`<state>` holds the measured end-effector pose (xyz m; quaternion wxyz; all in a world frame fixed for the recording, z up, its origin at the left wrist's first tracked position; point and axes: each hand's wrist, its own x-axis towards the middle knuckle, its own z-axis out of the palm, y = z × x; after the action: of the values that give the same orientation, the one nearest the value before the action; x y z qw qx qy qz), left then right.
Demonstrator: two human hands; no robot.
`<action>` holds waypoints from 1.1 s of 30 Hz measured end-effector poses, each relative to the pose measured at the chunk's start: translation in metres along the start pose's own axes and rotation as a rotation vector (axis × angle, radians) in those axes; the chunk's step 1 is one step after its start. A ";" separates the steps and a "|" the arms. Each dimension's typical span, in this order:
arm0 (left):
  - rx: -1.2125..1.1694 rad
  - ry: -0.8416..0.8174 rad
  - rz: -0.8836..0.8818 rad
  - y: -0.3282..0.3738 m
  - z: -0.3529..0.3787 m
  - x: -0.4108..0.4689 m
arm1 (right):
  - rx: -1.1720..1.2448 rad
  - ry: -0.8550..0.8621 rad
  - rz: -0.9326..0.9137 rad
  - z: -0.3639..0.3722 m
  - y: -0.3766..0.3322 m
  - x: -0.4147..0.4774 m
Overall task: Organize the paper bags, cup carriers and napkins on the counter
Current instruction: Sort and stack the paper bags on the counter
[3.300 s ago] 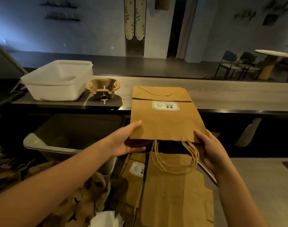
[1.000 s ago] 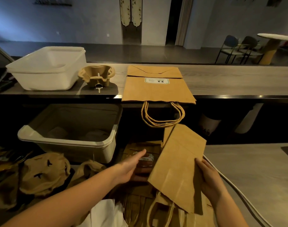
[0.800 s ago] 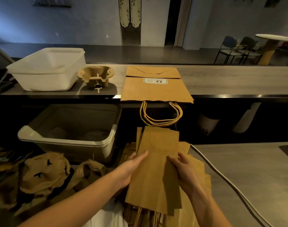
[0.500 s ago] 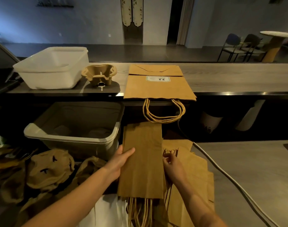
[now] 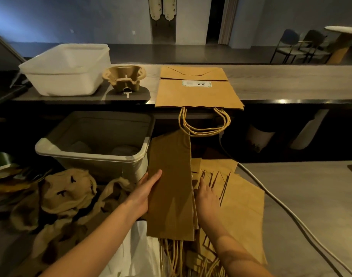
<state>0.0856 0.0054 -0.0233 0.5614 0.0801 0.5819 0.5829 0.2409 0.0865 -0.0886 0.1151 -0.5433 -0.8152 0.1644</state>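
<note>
The left hand (image 5: 149,189) pinches the folded paper bag (image 5: 171,186) by its left edge. The right hand (image 5: 207,197) is at its right edge, grip seemingly hidden. The bag's long axis points far, toward the labelled bag (image 5: 199,93) on the counter (image 5: 291,82).

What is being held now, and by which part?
The left hand grips a stack of folded paper bags by its left long edge, thumb on top. The right hand lies against the right edge; grip unclear.

Set labelled paper bag (image 5: 197,94) on the table (image 5: 291,82), then raised plain folded bag (image 5: 171,186) from the pile (image 5: 241,196), gripped by left hand (image 5: 145,192), flanked by right hand (image 5: 208,198).
</note>
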 end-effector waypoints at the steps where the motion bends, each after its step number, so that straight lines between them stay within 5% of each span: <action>1: -0.016 0.003 0.000 0.000 0.001 0.000 | 0.001 0.014 0.001 0.000 -0.002 0.000; 9: 0.008 0.036 -0.007 0.000 -0.003 0.000 | 0.218 -0.032 0.127 -0.003 -0.014 0.012; 14: 0.003 0.030 -0.003 0.001 -0.005 -0.001 | 0.788 -0.229 0.291 -0.026 -0.021 0.013; 19: -0.043 0.040 -0.034 0.001 0.007 0.002 | 1.195 -0.229 0.362 -0.059 -0.002 0.004; 28: -0.072 0.073 -0.021 -0.014 0.037 0.001 | 1.166 -0.357 0.268 -0.083 0.012 -0.033; 33: -0.057 0.101 -0.020 -0.017 0.032 0.001 | 1.004 -0.116 0.310 -0.082 0.043 -0.034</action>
<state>0.1181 0.0200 -0.0269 0.5393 0.0287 0.5933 0.5969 0.3198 0.0820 -0.0306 0.2901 -0.5257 -0.5512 0.5794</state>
